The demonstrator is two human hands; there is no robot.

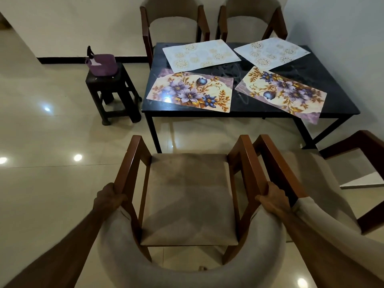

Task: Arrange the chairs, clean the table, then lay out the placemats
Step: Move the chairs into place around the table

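Chair step in hand, by my read — the armchair (189, 196) sits well back from the bench (332, 80), square-on to its near left half, seat facing it.

You hold it by both rear posts: left hand (109, 197) wrapped round the left armrest post where it meets the padded backrest, right hand (273, 197) the same on the right. Fingers curl round the wood on both sides; the fingertips go behind the posts, so how tight they sit I cannot tell.

A second armchair (324, 179) stands just beside on the right, angled, its near arm almost touching yours. Two more chairs are tucked at the far side.

To do it well:
- Lift slightly or slide evenly — equal push through both hands, or it will yaw into the neighbour's arm.
- Aim the seat between the bench's near left leg (154, 134) and the middle; watch the armrests against the bench edge.
- Go slow on the glossy tile floor (52, 183); legs may skid.

Four placemats lie askew on the bench, the near right floral placemat (282, 92) overhanging the edge — don't knock it. A stool (112, 94) with a purple bag stands off the left end.
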